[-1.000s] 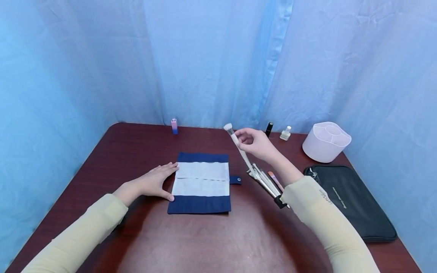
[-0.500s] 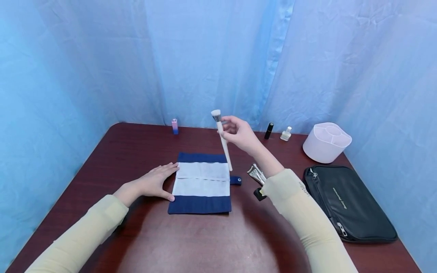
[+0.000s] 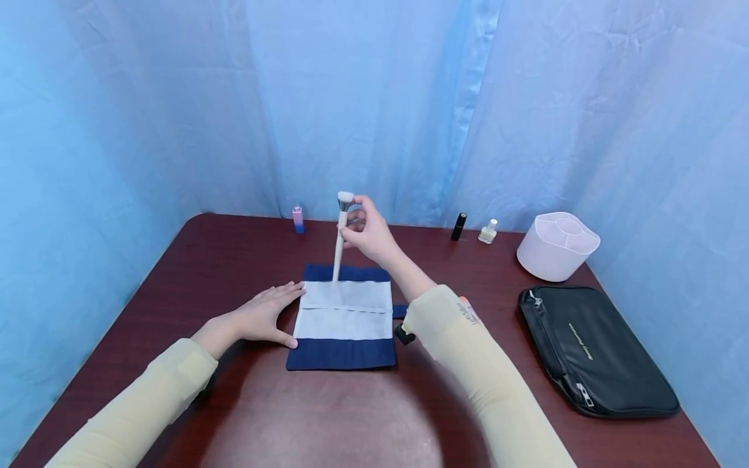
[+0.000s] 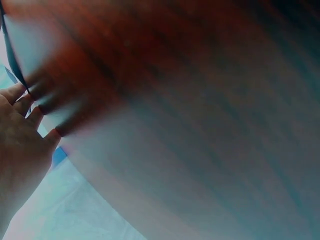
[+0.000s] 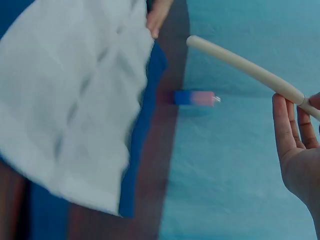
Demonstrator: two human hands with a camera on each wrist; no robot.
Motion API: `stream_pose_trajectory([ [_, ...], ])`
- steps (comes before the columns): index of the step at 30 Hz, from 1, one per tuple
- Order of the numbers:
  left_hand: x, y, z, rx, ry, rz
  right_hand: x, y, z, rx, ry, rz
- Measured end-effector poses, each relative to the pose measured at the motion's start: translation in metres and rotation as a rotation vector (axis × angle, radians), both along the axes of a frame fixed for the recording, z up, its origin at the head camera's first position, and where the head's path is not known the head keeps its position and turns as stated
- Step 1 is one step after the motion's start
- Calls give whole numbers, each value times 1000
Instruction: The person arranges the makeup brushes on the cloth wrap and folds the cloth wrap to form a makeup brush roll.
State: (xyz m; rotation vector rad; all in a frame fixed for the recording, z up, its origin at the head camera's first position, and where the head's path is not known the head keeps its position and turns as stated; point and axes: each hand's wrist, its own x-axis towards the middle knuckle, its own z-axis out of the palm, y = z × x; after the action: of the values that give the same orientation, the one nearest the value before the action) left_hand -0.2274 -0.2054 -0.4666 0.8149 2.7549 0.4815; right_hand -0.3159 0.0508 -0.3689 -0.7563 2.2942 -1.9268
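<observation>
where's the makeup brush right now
In the head view, the right hand holds the makeup brush upright, bristles up, over the far edge of the blue pouch.

One makeup brush (image 3: 340, 235) stands upright above one blue and white fabric roll-up pouch (image 3: 344, 316) at the middle of the one dark wooden table (image 3: 234, 403). Along the far edge are three small containers: one pink and blue tube (image 3: 298, 219) at left, one black tube (image 3: 459, 226) and one clear bottle (image 3: 488, 231) further right. On the right are one white divided organizer cup (image 3: 556, 246) and one black zippered case (image 3: 597, 351); two hands are in view.
</observation>
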Motion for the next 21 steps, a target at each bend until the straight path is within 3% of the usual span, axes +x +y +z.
stream_pose_trajectory([
  [7, 0, 2, 1, -12, -15, 5, -5, -18, -30, -7, -63, -3],
  [16, 1, 2, 0, -18, -22, 23, -15, -28, -57, -97, -143, -52],
  [21, 2, 3, 0, -13, -21, 19, -17, -28, -70, -93, -212, -47],
])
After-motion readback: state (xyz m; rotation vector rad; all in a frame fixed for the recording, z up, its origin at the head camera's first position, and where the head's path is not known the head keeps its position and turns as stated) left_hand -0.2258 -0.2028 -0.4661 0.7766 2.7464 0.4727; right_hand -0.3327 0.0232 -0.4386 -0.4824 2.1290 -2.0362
